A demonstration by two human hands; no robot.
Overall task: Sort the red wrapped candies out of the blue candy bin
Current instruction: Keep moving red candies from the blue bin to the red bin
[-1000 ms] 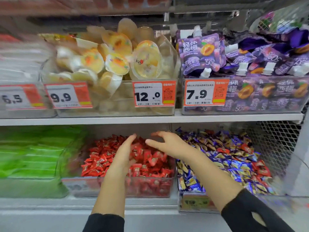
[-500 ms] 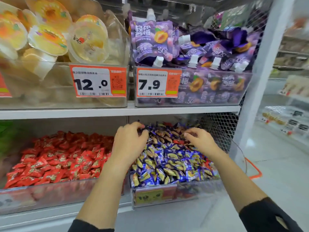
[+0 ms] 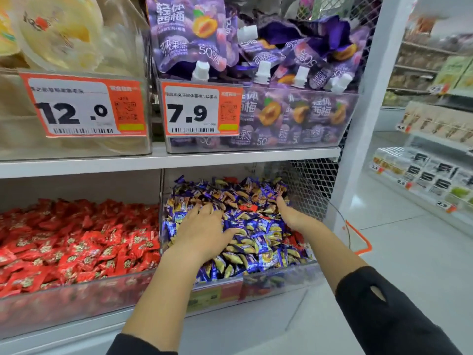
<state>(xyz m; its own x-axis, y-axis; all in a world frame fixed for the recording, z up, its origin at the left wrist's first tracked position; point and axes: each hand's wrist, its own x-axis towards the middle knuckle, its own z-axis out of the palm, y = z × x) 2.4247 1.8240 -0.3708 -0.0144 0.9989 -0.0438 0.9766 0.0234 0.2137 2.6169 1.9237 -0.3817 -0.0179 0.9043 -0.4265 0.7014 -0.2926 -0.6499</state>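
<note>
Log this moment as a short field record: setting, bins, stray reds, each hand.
setting: shop shelving, two tiers of clear bins
blue candy bin: lower shelf, heaped with blue and yellow wrapped candies
red candy bin: directly to its left, full of red wrapped candies
stray red candy: lying on the blue heap between the hands; another near the back
left hand: palm down on the blue heap, fingers spread
right hand: fingers reaching into the heap's right side; grip unclear
above: purple jelly pouches, tag 7.9
</note>
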